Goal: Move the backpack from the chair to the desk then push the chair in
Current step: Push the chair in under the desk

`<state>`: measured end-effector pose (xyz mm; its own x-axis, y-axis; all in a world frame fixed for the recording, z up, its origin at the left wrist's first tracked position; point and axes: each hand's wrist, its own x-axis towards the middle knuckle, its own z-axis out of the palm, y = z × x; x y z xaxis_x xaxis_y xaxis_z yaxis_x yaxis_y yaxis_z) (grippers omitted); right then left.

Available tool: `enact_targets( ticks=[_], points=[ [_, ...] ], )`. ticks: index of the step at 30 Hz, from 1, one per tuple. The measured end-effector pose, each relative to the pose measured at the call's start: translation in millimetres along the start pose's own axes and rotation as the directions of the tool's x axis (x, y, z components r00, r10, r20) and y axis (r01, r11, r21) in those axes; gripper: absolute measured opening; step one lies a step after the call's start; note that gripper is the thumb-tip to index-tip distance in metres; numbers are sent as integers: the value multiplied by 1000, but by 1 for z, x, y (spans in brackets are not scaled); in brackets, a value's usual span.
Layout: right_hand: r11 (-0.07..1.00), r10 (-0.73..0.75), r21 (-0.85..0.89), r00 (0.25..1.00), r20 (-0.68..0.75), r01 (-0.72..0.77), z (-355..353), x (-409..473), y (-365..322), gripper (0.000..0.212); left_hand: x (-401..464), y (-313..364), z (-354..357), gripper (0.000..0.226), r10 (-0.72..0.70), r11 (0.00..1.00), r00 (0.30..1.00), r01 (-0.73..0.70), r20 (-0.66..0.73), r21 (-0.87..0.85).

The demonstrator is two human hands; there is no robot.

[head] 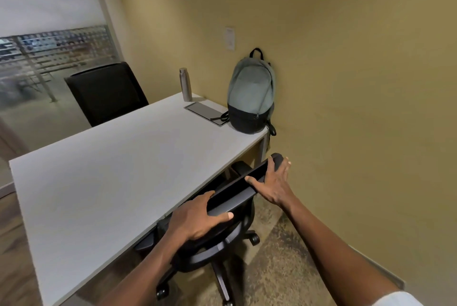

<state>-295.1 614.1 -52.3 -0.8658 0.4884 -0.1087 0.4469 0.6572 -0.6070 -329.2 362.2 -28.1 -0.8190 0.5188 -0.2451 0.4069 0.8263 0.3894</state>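
Grey-green fabric backpack (251, 94) already stands at the white desk's (103, 172) far right corner. My left hand (197, 219) wraps the black wheeled office chair's (230, 196) backrest; my right hand (273, 183) presses it, fingers spread. Seat looks mostly under, I'd say nearly done.

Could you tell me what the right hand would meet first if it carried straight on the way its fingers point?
The right hand rests on the chair backrest, fingers aimed toward the far wall. Past the backrest's end, probably the desk leg or that yellow wall; depth is unclear.
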Motion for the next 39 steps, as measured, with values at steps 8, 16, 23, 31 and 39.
enact_targets(
  ticks=[8,16,23,31,39],
  points=[
    [992,-128,22,945,302,127,-22,46,3,156,28,-3,-10,103,-55,998,998,55,-30,-14],
    [979,-200,36,915,351,201,-21,82,-4,164,52,-3,-17,86,-68,998,997,68,-39,-11],
    [973,-221,25,894,389,230,-24,113,-14,166,74,-2,-18,90,-108,994,992,108,-67,-3],
    [963,-222,-53,895,388,262,-19,154,-27,147,102,-3,-25,92,-144,989,985,145,-97,11],
    [957,-251,-51,904,347,285,-14,179,-28,146,124,-2,-29,82,-132,991,980,132,-151,-14]
  ],
)
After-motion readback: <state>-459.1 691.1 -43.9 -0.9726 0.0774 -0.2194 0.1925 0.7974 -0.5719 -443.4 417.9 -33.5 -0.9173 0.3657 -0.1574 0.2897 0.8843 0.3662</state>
